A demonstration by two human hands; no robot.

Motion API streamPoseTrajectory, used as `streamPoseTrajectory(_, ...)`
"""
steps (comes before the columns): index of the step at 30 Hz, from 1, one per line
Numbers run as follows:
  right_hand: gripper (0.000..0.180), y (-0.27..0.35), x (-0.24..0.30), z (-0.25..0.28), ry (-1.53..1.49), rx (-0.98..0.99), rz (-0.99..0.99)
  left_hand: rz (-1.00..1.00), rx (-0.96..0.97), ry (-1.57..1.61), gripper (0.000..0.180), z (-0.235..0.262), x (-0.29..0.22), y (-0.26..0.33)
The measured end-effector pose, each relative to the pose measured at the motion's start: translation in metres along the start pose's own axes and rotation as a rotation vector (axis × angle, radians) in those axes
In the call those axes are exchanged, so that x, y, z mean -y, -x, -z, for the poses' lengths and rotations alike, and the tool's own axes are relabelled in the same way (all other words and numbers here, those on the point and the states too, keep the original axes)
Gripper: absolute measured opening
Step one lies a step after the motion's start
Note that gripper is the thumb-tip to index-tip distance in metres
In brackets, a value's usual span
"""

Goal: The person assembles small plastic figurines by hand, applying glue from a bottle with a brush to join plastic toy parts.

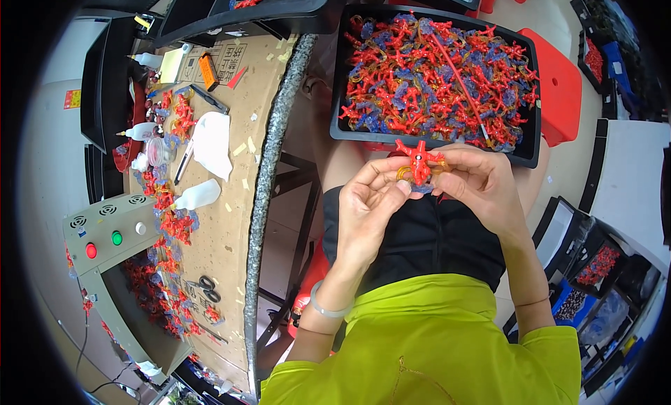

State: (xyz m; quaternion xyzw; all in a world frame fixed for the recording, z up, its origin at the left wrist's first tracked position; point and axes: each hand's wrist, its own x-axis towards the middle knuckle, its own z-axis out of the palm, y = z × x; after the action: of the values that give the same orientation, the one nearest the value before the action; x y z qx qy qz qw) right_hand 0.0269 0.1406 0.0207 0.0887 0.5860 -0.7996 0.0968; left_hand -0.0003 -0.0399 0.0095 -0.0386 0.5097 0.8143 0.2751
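Over my lap, a small red plastic figure (421, 164) with yellow loops and a translucent blue base is held between both hands. My left hand (370, 202) is closed in a pinch on its left side, thumb at the lower front. My right hand (482, 185) pinches the right side with thumb and forefinger. Just beyond my fingers stands a black tray (374, 139) heaped with similar red, blue and yellow figures (419, 76). A thin red stick (458, 76) lies across the heap.
Left is a cardboard-topped workbench (234, 265) with a white squeeze bottle (199, 194), scissors (205, 289), an orange-cased tool (207, 71), a white cloth (211, 145) and more figures. A metal machine with buttons (112, 230) stands there. A red stool (559, 90) is behind the tray.
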Motion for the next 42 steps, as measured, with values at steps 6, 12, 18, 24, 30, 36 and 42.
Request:
streamPoseTrajectory(6, 0.027, 0.003, -0.001, -0.002, 0.0, 0.041, -0.024, 0.054, 0.016, 0.1, 0.029, 0.004, -0.001, 0.003)
streamPoseTrajectory(12, 0.027, 0.004, -0.001, -0.002, 0.01, 0.038, -0.034, 0.046, 0.02, 0.102, 0.029, 0.004, 0.0, 0.004)
streamPoseTrajectory(18, 0.027, -0.003, 0.001, -0.001, 0.059, 0.016, 0.003, 0.02, 0.014, 0.083, 0.032, 0.005, 0.002, -0.003)
streamPoseTrajectory(24, 0.027, -0.011, 0.009, -0.005, 0.111, 0.021, 0.034, -0.083, -0.014, 0.044, 0.034, 0.0, -0.013, -0.004)
streamPoseTrajectory(30, 0.025, -0.003, -0.031, 0.035, 0.224, -0.19, 0.092, -0.482, -0.162, -0.304, 0.035, -0.014, -0.079, -0.038)
streamPoseTrajectory(36, 0.022, -0.014, -0.043, 0.085, 0.355, -0.349, 0.164, -1.011, -0.634, -0.814, 0.052, -0.021, -0.187, -0.104)
streamPoseTrajectory(42, 0.022, -0.061, -0.084, 0.142, 1.108, -0.667, 0.256, -0.821, -0.351, -0.832, 0.027, -0.038, -0.075, -0.093)
